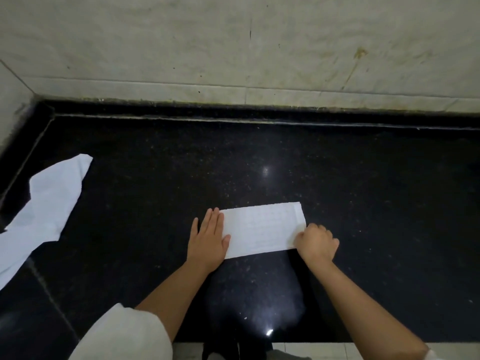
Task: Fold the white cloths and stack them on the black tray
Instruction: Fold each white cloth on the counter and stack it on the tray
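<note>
Seen from above, looking down at a black speckled worktop (pixel 363 190) with a raised dark lip at the back, set against a pale tiled wall (pixel 233 48).

Near the middle, a little toward the front edge: a white cloth (pixel 262 228), folded into a long flat rectangle, lying slightly askew with its right end farther back than its left.

Left hand (pixel 209 236) laid flat on the cloth's left end, fingers straight and close together, thumb spread out across the fabric, part of the palm on the bare worktop just beside the cloth. Pressing, not gripping.

Right hand (pixel 318 241) at the cloth's near right corner, fingers curled under, knuckles up, seemingly pinching that corner. Fingertips hidden beneath the hand, so the exact hold cannot be made out.

Hands well apart, one at each end of the cloth, both forearms reaching in from the lower edge. Left forearm bare up to a rolled white sleeve (pixel 124 333) in the lower left; a sliver of pale sleeve at the right wrist's far end, bottom right corner.

Far left, well apart from the folded piece: a second cloth (pixel 49 203), white, unfolded and rumpled, spread along the worktop's left side and running out of frame.

Two bright light glints on the polished worktop, one behind the folded cloth, one near the front edge.
</note>
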A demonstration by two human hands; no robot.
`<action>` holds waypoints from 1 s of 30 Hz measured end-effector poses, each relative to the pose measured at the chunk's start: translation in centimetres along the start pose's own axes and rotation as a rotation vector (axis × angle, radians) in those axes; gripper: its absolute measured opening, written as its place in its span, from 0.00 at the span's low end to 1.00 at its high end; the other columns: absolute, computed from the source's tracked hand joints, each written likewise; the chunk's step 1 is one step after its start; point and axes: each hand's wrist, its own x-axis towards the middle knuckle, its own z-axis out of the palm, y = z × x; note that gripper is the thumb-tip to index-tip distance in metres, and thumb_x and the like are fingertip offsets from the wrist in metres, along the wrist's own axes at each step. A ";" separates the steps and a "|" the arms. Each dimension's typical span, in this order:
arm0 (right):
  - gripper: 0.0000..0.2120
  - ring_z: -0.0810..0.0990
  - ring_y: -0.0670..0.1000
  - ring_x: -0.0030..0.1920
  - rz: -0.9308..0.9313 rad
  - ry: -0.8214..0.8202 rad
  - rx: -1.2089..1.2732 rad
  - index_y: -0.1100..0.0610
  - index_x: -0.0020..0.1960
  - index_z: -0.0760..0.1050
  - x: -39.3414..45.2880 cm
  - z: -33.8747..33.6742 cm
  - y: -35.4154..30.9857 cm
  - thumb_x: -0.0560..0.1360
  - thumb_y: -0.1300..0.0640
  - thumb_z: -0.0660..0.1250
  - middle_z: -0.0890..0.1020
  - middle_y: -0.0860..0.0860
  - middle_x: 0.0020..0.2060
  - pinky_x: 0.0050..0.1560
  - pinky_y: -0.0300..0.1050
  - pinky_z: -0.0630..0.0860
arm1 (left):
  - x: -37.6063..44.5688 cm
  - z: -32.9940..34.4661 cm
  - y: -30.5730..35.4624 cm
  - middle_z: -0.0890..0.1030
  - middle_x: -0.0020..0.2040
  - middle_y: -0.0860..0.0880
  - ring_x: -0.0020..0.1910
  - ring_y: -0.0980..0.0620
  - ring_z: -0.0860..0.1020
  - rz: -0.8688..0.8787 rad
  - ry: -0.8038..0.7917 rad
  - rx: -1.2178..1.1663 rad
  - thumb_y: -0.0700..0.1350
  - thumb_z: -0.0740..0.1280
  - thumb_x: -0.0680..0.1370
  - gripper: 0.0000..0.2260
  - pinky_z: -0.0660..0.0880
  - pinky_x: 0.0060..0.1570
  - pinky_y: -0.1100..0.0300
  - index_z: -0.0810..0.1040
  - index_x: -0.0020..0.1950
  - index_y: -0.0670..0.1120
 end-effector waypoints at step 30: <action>0.14 0.82 0.54 0.35 -0.836 0.053 0.035 0.57 0.38 0.81 -5.8 1.9 -4.2 0.54 0.68 0.76 0.83 0.51 0.34 0.35 0.41 0.73 | -6.1 -0.2 -5.2 0.85 0.45 0.51 0.45 0.54 0.84 0.275 0.130 -0.198 0.50 0.56 0.69 0.18 0.80 0.43 0.61 0.85 0.43 0.47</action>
